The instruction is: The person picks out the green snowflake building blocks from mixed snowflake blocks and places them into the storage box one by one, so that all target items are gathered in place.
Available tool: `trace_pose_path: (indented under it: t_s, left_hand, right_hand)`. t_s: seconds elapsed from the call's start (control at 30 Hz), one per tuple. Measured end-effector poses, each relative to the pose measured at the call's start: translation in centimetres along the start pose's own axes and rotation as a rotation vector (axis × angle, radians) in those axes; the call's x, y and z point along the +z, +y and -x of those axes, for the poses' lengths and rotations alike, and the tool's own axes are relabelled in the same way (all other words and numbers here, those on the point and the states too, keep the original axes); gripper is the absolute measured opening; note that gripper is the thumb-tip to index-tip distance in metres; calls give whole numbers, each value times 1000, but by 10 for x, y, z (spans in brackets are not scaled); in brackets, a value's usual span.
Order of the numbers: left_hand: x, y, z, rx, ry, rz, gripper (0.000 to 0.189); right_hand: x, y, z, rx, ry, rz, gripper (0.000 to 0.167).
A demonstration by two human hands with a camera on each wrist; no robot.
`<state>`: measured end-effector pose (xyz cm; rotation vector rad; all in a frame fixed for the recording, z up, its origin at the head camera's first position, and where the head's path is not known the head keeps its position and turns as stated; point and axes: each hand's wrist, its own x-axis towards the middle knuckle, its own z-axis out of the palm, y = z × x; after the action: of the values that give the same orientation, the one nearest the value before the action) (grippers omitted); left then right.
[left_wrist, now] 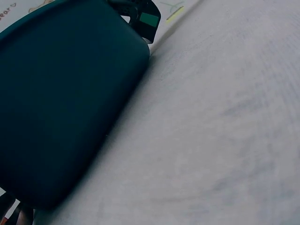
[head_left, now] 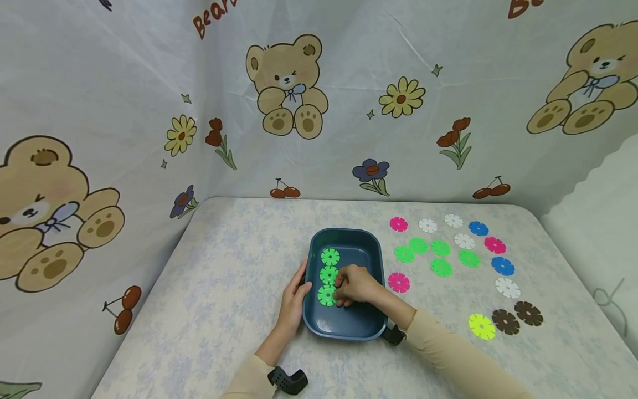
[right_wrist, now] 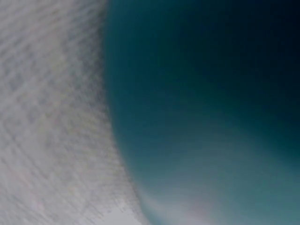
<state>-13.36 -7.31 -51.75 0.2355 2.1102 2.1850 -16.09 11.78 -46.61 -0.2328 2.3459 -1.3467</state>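
A dark blue tray [head_left: 361, 324] stands on the table, and my left hand [head_left: 291, 305] grips its left wall with the thumb at the rim. Inside lie three bright green notched discs in a column: a top disc [head_left: 330, 256], a middle disc [head_left: 328, 275] and a bottom disc [head_left: 326, 295]. My right hand [head_left: 356, 285] reaches over the tray's right side, its curled fingers and thumb pinching the right edge of the bottom disc; the exact contact is partly hidden. Both wrist views show mostly the tray's outer wall [left_wrist: 61, 103].
Right of the tray, loose notched discs lie on the table: several green [head_left: 441, 267], several white [head_left: 507, 287], pink [head_left: 399, 282], blue [head_left: 503, 266], brown [head_left: 505, 322] and one yellow [head_left: 482, 327]. A bear-print cloth [head_left: 339, 160] hangs behind the table.
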Motion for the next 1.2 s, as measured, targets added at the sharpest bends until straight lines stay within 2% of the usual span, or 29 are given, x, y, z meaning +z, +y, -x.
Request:
trace_pose_path:
  t_s: [0.23, 0.33, 0.43, 0.53, 0.67, 0.83, 1.0, 1.2]
  left_hand:
    - [1, 0, -1, -2, -4, -1, 54]
    - [1, 0, -2, 2, -2, -3, 54]
    - [1, 0, -3, -4, 3, -10, 53]
    - [1, -1, -4, -9, 14, -22, 53]
    - [-1, -2, -4, -13, 27, -23, 53]
    - [-2, -2, -1, -16, 26, -21, 53]
    - [-3, -1, 0, -18, 31, -14, 54]
    - [0, -2, 0, -21, 19, -4, 54]
  right_hand:
    - [-4, 0, 1, -22, -41, -14, 14]
    - [-10, -4, 6, -66, -66, -17, 16]
    - [-25, -11, 17, -117, -68, -28, 21]
    - [-49, -15, 30, -129, -15, -28, 25]
    - [-92, -5, 45, -49, 127, 20, 33]
    - [-143, 28, 62, 82, 268, 134, 49]
    - [-176, 66, 77, 208, 312, 173, 62]
    - [-191, 99, 86, 320, 305, 147, 65]
